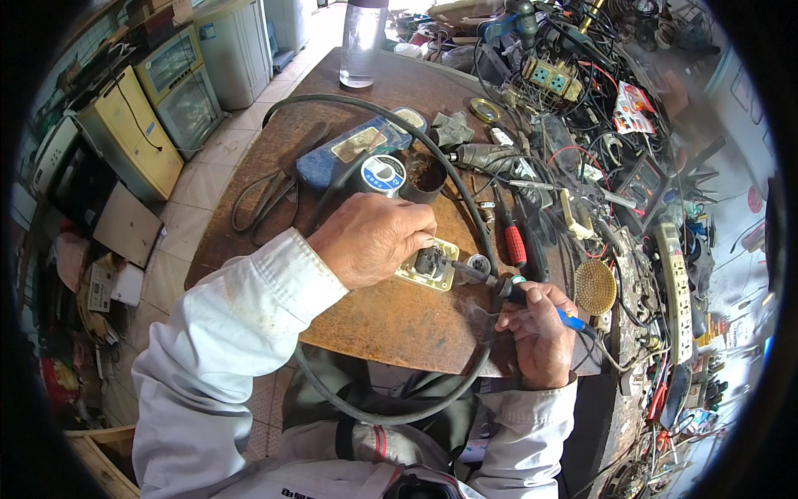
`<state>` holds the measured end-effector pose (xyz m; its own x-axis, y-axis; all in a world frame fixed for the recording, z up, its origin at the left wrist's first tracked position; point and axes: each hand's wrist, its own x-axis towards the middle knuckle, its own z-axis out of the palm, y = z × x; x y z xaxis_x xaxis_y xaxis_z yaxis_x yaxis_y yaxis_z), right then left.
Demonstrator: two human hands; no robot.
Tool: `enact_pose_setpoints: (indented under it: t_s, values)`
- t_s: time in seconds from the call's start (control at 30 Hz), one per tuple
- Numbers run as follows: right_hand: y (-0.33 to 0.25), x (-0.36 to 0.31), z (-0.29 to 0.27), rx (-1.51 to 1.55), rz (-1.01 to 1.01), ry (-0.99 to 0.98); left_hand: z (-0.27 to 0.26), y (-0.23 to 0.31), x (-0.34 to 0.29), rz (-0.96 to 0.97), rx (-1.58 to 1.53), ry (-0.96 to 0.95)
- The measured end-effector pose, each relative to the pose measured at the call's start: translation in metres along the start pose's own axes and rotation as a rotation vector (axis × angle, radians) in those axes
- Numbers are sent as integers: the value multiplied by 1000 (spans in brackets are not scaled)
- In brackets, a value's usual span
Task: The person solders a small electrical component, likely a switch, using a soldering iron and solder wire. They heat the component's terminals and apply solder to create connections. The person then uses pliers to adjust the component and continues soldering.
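My right hand (540, 333) grips a soldering iron (569, 320) with a blue and black handle. The iron's shaft points left into a cream-coloured open plastic housing (445, 279) with a dark part inside, lying on the wooden table. Over the housing's left side, my left hand (370, 237) is closed in a pinch; its fingertips hide whatever they hold. Faint smoke drifts beside the iron. Just behind the left hand stand a solder spool (383, 174) with a white and blue label and a dark round tin (424, 176).
A thick black cable (386, 417) loops across the table (366, 324) and down over my lap. Behind are a blue case (337, 158) and a clear bottle (362, 46). At right lie a red-handled screwdriver (514, 243), a round yellowish dish (595, 287), a power strip (675, 291) and tangled wires.
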<state>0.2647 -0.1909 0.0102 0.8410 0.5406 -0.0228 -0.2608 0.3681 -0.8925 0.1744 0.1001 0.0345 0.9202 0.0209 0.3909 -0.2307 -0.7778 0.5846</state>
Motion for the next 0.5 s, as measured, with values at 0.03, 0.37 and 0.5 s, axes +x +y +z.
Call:
enact_pose_setpoints:
  t_s: [0.03,0.37,0.5]
  values:
    - [-1,0,1,4,4,7,0,0,0,-2,4,-2]
    - [-2,-2,2,-27,19,15,-1,1,0,33,2,23]
    - [0,-1,11,-77,-21,81,-1,0,-1,30,-6,19]
